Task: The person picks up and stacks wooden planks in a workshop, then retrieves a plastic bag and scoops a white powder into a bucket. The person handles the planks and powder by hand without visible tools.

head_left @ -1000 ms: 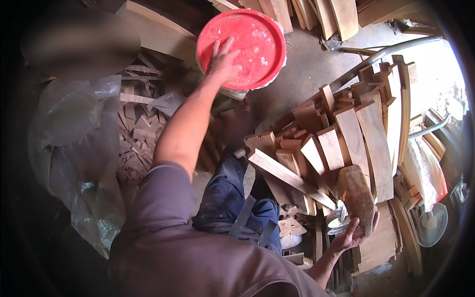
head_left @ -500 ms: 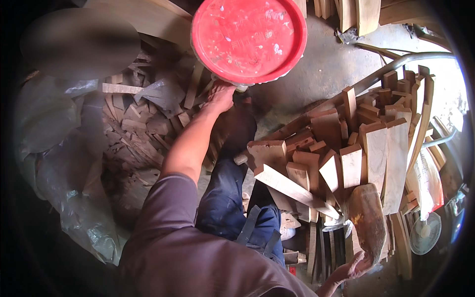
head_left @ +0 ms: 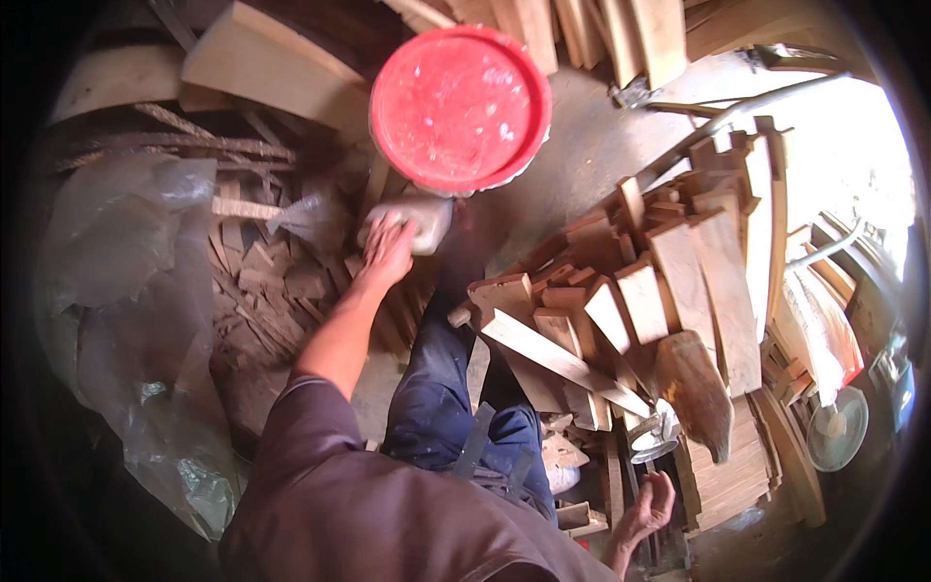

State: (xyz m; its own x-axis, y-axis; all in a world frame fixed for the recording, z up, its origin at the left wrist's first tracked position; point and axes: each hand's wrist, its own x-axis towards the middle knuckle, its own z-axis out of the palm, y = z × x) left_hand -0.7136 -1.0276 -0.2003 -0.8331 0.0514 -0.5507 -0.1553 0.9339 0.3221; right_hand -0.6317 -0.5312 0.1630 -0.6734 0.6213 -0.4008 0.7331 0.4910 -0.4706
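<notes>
My left hand (head_left: 388,248) reaches forward, its fingers closed over a whitish, translucent plastic container (head_left: 427,221), blurred, whose exact kind I cannot make out. Just beyond it stands a bucket with a round red lid (head_left: 461,109), speckled with white spots. At the lower right my right hand (head_left: 648,509) is raised with fingers loosely curled and apart, holding nothing. Close above it sit a white and metallic cup-like dish (head_left: 655,435) and a brown, worn slab-shaped block (head_left: 694,393). The block leans on the wood pile, apart from my hand.
Stacked wooden offcuts (head_left: 621,291) fill the right side, with a pale batten (head_left: 562,361) lying across them. Clear plastic sheeting (head_left: 145,359) and scrap wood (head_left: 267,281) lie at the left. A small fan (head_left: 837,429) stands far right. Boards (head_left: 272,68) lie at the back.
My left hand has come back from below the red lid and now shows a whitish container under it. My right hand has let go of the brown block and drawn left.
</notes>
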